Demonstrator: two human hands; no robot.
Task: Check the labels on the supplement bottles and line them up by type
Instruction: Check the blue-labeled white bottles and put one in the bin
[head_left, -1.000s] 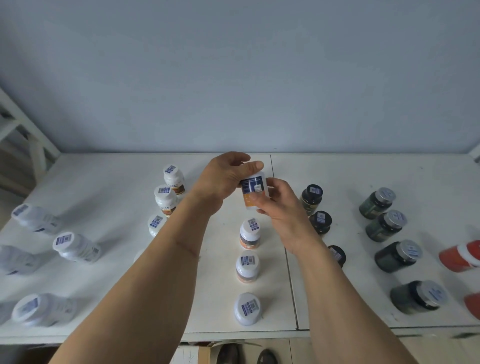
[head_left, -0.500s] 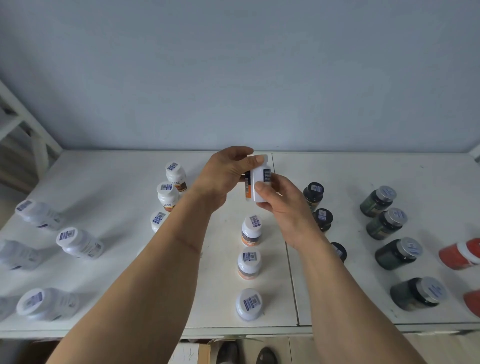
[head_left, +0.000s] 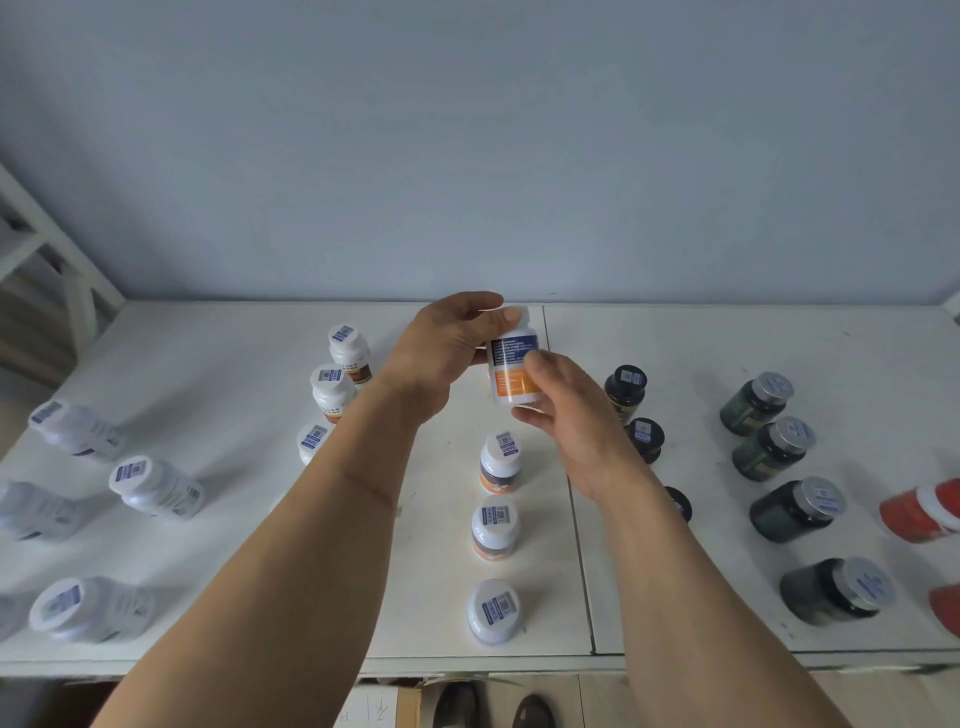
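Both hands hold one white bottle (head_left: 511, 371) with a blue and orange label above the far middle of the white table (head_left: 208, 364). My left hand (head_left: 447, 348) grips its top and left side. My right hand (head_left: 566, 410) pinches its right side and base. Its blue and orange label faces me. Below it three matching white bottles (head_left: 500, 462) (head_left: 494, 527) (head_left: 493, 610) stand in a line toward me. A second row of white bottles with brown labels (head_left: 349, 351) (head_left: 331, 389) (head_left: 311, 441) stands left of my left forearm.
Several plain white bottles (head_left: 156, 486) stand at the left. Black-capped dark bottles (head_left: 626, 387) (head_left: 644, 439) line up right of my right hand. Dark green jars with silver lids (head_left: 756, 402) stand further right, red bottles (head_left: 922, 509) at the right edge. A white frame (head_left: 62, 260) stands far left.
The held bottle has been turned in my hands: its white side showed half a second ago, the blue and orange label shows now. Both hands stayed in about the same place.
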